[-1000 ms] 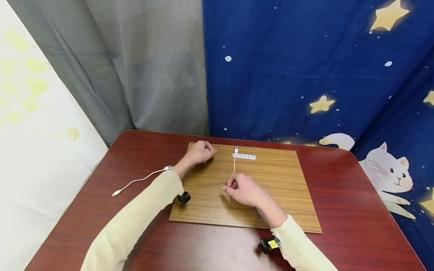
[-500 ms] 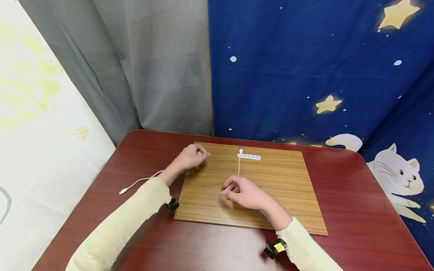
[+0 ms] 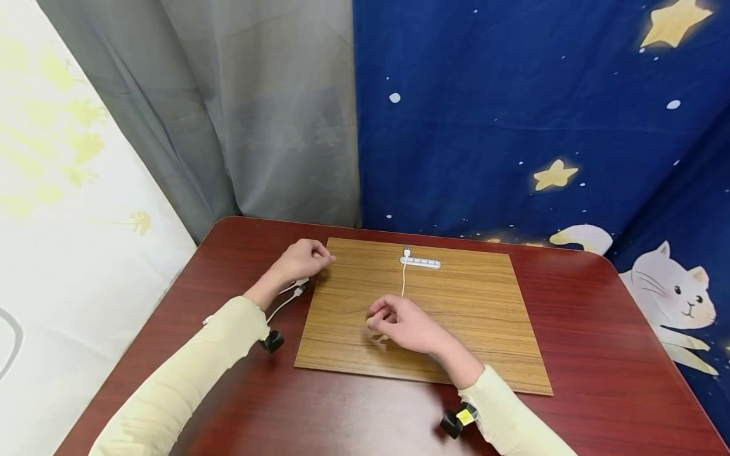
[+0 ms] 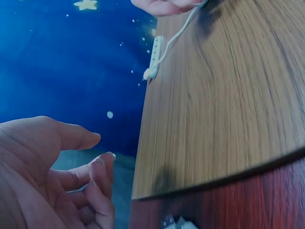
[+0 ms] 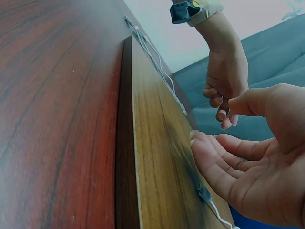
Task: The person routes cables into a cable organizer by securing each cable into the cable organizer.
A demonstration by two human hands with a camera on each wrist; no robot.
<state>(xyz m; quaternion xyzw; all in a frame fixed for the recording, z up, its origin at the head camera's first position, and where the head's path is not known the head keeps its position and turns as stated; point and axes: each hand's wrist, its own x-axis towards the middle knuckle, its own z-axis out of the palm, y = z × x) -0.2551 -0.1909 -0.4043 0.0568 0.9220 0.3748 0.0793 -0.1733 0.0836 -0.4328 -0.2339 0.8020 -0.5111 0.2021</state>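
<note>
A white USB cable point(image 3: 403, 280) lies on the wood-grain board point(image 3: 462, 304), its plug end set in the leftmost slot of a white cable clip strip point(image 3: 424, 263). My right hand point(image 3: 407, 324) hovers over the cable's lower part with loosely bent fingers, holding nothing. Below it, in the right wrist view, the cable's other connector point(image 5: 204, 192) rests on the board. My left hand point(image 3: 301, 261) hangs by the board's left edge, thumb and fingers apart in the left wrist view. Under its wrist, more white cables point(image 3: 282, 305) lie on the table, partly hidden by the arm.
The red-brown table point(image 3: 599, 354) carries the board. A cable end point(image 3: 206, 320) shows beside the left sleeve. Behind the table hang a grey curtain point(image 3: 285, 126) and a blue star-patterned curtain point(image 3: 456, 145).
My left hand has moved left across the board to its edge, and cable plugs now show beside its wrist. My right hand stays in nearly the same place. The head view shifted slightly.
</note>
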